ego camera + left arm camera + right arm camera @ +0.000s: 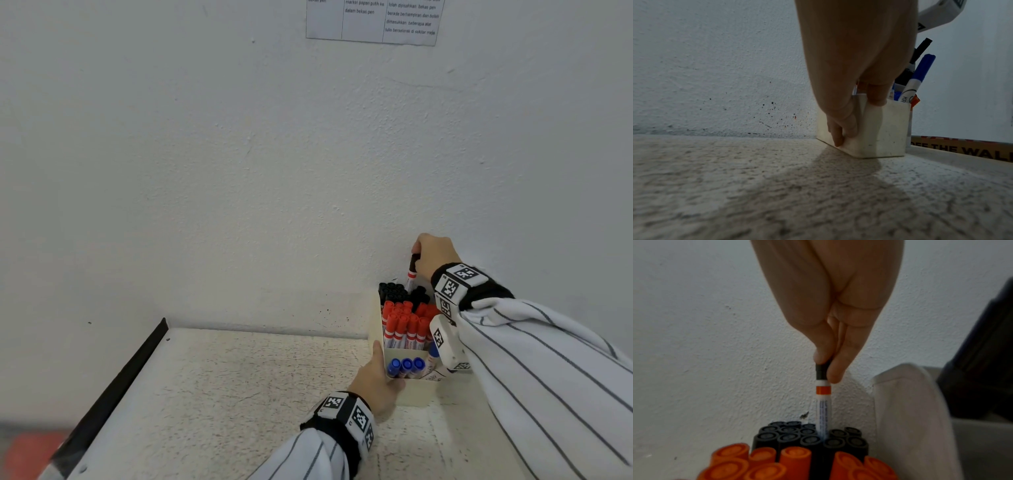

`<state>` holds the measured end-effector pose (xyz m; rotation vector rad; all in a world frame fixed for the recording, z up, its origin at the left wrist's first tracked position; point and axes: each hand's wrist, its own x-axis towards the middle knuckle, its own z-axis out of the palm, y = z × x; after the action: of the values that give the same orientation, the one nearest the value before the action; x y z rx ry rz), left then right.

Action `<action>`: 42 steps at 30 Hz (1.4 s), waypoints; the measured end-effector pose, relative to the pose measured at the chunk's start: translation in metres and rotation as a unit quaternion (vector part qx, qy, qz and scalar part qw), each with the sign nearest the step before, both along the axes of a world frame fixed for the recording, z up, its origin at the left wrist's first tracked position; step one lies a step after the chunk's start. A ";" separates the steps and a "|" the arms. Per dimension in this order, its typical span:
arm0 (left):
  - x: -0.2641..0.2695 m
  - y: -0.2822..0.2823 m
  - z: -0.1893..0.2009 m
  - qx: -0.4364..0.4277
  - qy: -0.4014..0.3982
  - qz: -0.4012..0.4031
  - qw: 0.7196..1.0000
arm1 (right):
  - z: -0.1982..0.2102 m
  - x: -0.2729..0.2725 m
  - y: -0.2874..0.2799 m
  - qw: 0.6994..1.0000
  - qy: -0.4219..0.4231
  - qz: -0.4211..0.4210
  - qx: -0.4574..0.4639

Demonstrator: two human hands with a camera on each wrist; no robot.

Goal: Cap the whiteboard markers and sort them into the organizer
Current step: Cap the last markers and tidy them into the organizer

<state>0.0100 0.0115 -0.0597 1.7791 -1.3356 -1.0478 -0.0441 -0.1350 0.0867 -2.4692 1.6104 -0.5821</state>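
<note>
Landmark: the organizer (416, 394), cream, standing on the tabletop (239, 394) near the wall.

Nearest: left hand (376, 387) at the organizer's near left corner. Thumb over the front rim, fingers (840, 129) curled down the left side wall. A steadying hold, by the look of it.

Front compartment: blue-capped markers (406, 366), leaning. Behind these, the middle compartment packed with red-capped markers (404, 325), upright. Back compartment, closest to the wall: black-capped markers (809, 438), caps up, tightly packed.

Farthest: right hand (433, 255) directly above the back compartment, fingers pinching the black cap end of one marker (823, 402). Marker's long axis near vertical; cap up in the fingers, lower end already down in a gap among the black caps, right of that cluster's middle. White barrel mostly still above its neighbours.

Judgement: insertion is under way. The gap lies straight below the fingers, so the move wants a push along the marker's own axis. Packed neighbours may bind it; the left hand's brace should keep the organizer from shifting.
</note>
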 end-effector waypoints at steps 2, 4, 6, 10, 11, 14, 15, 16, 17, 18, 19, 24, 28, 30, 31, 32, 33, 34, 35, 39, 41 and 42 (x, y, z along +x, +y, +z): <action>0.000 -0.001 -0.001 0.000 0.000 0.000 1.000 | 0.003 -0.001 0.002 1.000 0.015 0.006 0.017; 0.000 -0.002 -0.001 0.003 0.000 0.001 1.000 | 0.005 0.000 0.005 0.998 0.043 0.010 0.035; 0.001 -0.002 -0.002 0.005 0.000 0.003 1.000 | 0.006 0.002 0.004 0.997 0.063 0.010 0.040; 0.000 -0.005 -0.006 0.000 0.001 0.001 1.000 | 0.001 0.002 -0.002 0.999 0.049 0.018 0.006; 0.000 -0.005 -0.007 -0.001 0.000 0.001 1.000 | 0.000 0.001 -0.004 0.999 0.037 0.026 -0.005; 0.000 -0.005 -0.008 0.003 -0.007 0.002 1.000 | 0.005 -0.001 -0.007 0.997 -0.046 0.054 -0.034; 0.000 -0.005 -0.007 0.004 -0.009 0.003 1.000 | 0.011 -0.002 -0.007 0.994 -0.087 0.055 -0.047; 0.000 -0.005 -0.007 0.005 -0.011 0.004 1.000 | 0.020 -0.002 -0.006 0.989 -0.126 0.055 -0.061; 0.000 -0.004 -0.006 0.007 -0.010 0.004 1.000 | 0.029 -0.001 -0.004 0.982 -0.161 0.061 -0.077; 0.000 -0.004 -0.005 0.007 -0.009 0.005 1.000 | 0.037 0.001 -0.001 0.974 -0.191 0.076 -0.093; -0.001 -0.004 -0.004 0.007 -0.009 0.006 1.000 | 0.044 0.003 0.003 0.966 -0.214 0.098 -0.103; -0.001 -0.004 -0.004 0.015 -0.009 0.008 1.000 | 0.030 0.011 0.016 0.962 -0.195 0.180 -0.060; -0.002 -0.003 -0.002 0.020 -0.012 0.006 1.000 | 0.019 0.005 0.010 0.972 -0.146 0.173 -0.060; -0.002 -0.002 -0.002 0.019 -0.013 0.006 1.000 | 0.022 0.002 0.009 0.974 -0.134 0.167 -0.068; -0.002 -0.002 -0.002 0.019 -0.012 0.006 1.000 | 0.023 0.001 0.008 0.975 -0.126 0.165 -0.075; -0.002 -0.002 -0.003 0.018 -0.009 0.006 1.000 | 0.025 0.000 0.008 0.977 -0.116 0.162 -0.081; -0.002 -0.002 -0.003 0.017 -0.006 0.007 1.000 | 0.027 -0.001 0.007 0.978 -0.105 0.160 -0.087; -0.002 -0.003 -0.004 0.016 -0.006 0.008 1.000 | 0.028 -0.001 0.007 0.978 -0.094 0.161 -0.091; -0.002 -0.003 -0.004 0.016 -0.006 0.007 1.000 | 0.029 -0.001 0.006 0.979 -0.081 0.164 -0.091; -0.003 -0.002 -0.004 0.016 -0.008 0.010 1.000 | 0.031 -0.003 0.006 0.976 -0.082 0.180 -0.090; -0.003 -0.001 -0.002 0.019 -0.008 0.010 1.000 | 0.030 -0.004 0.011 0.971 -0.118 0.192 -0.085; -0.004 -0.001 -0.001 0.020 -0.008 0.010 1.000 | 0.028 -0.004 0.013 0.970 -0.120 0.198 -0.079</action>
<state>0.0063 0.0107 -0.0609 1.8305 -1.3122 -1.0589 -0.0480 -0.1216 0.1142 -2.6038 0.9801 -0.9270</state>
